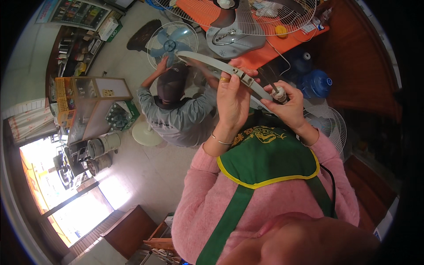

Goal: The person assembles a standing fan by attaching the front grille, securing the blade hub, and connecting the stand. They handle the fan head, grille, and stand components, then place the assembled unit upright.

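A pale grey curved band (207, 60), like the rim hoop of a fan guard, is held up in front of my chest. My left hand (233, 98) grips it near a joint with small metal fittings. On the other side, my right hand (290, 105) is closed around the pale handle of a screwdriver (278, 93), its thin shaft pointing away from me. The right fingers are close to the band's near end; whether they touch it I cannot tell. Beyond my hands, a grey fan base (234, 40) with buttons stands against an orange table (251, 58).
At left, a co-worker in a grey shirt (181, 119) handles a fan with blue blades (169, 46). A wire fan guard (287, 27) lies over the table. Blue water bottles (316, 84) and another guard (338, 128) are at right. A glass cabinet (99, 90) stands far left.
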Demonstrator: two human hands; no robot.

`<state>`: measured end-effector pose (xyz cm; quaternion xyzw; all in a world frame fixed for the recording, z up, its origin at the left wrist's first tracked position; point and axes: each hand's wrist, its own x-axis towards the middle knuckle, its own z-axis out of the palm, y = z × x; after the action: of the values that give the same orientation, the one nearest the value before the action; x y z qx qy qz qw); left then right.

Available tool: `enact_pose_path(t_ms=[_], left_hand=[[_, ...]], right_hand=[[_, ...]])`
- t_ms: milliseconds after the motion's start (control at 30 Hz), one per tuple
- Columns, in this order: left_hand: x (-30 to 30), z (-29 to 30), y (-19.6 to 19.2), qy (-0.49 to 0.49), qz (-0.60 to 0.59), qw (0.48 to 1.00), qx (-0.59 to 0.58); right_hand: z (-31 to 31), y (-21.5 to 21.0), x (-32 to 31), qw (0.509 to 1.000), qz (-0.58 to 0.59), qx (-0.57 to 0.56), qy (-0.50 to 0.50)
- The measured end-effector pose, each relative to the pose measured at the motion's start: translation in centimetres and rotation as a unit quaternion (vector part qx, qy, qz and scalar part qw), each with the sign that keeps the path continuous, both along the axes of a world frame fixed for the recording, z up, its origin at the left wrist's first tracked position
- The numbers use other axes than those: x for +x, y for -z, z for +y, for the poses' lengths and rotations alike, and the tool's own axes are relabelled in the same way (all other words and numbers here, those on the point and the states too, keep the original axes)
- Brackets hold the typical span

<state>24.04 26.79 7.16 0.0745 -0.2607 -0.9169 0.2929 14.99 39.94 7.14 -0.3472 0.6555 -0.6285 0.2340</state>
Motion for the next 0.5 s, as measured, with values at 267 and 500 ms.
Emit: enact_pose_path(t_ms=[267, 500], left_hand=[[-0.3, 0.0, 0.3, 0.005, 0.053, 0.998, -0.018], [-0.3, 0.2, 0.0, -0.003, 0.026, 0.991, -0.129]], right_hand=[[0.5, -1.2, 0.4, 0.997, 0.067, -0.020, -0.014], [0.5, -0.3, 0.6, 0.999, -0.001, -0.020, -0.026]])
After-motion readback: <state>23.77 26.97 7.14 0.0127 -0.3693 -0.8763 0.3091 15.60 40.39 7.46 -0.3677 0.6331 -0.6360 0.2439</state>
